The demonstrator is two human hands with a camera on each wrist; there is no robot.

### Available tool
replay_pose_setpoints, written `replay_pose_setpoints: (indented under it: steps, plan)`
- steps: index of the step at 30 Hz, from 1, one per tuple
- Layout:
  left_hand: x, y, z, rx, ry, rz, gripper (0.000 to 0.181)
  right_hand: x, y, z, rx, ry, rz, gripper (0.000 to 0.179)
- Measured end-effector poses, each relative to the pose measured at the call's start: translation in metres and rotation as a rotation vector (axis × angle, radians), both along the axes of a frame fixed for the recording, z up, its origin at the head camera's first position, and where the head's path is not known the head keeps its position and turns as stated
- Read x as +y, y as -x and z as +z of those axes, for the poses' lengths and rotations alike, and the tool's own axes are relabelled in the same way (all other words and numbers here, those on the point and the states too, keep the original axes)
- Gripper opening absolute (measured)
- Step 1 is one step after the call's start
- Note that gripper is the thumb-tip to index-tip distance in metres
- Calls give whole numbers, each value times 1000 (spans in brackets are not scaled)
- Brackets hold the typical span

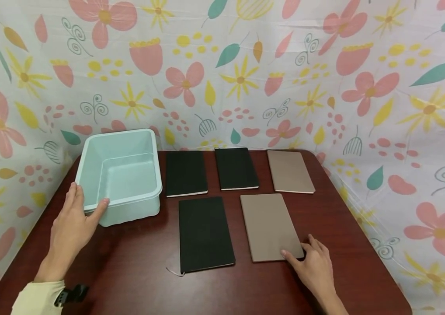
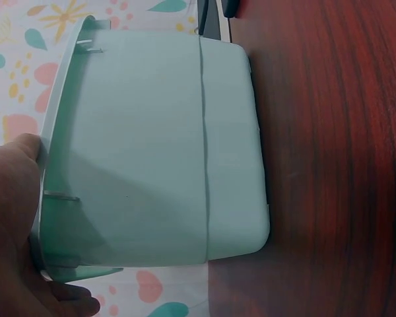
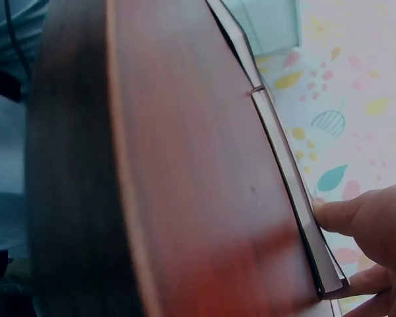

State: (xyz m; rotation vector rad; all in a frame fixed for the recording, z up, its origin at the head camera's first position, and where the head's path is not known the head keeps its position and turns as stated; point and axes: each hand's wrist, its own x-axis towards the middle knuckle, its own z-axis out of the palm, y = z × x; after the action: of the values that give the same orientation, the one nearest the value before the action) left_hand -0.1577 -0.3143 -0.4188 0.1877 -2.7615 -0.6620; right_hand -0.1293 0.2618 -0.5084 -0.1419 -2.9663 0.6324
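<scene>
A pale green plastic bin (image 1: 122, 210) stands at the left of the table, its inside bare. My left hand (image 1: 74, 221) grips its near left corner, with the thumb on the front rim and the fingers along the left side. In the left wrist view, the bin's outer wall (image 2: 138, 132) fills the middle. On the right, my right hand (image 1: 314, 264) holds the near right corner of a taupe notebook (image 1: 267, 227) that lies on the table. Its thumb rests on the cover, and its fingers are at the right edge. The right wrist view shows that notebook's page edge (image 3: 287, 158).
Left of the held notebook lies a black notebook (image 1: 205, 234) with a ribbon marker. Behind are two more black notebooks (image 1: 185, 173) (image 1: 236, 168) and another taupe notebook (image 1: 290, 170). A flowered cloth (image 1: 222, 87) hangs behind the dark red wooden table (image 1: 140, 267).
</scene>
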Motion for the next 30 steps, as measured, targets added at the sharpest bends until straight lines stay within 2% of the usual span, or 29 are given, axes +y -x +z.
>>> replay_pose_setpoints:
  steps: [7,15,23,26,30]
  plan:
    - [-1,-1,-1,-6,-14,6,90,-3,1,1,-95,108,-76,88]
    - [0,-1,-1,5,-26,8,90,-7,2,0,-99,210,-150,85]
    - [-2,-2,-1,-3,-28,10,91,-15,0,-4,24,186,-192,75]
    - [-2,-2,-1,-4,-28,12,91,-15,0,-3,24,173,-176,77]
    - [-1,0,-1,-5,-30,10,91,-12,1,2,-23,151,-136,82]
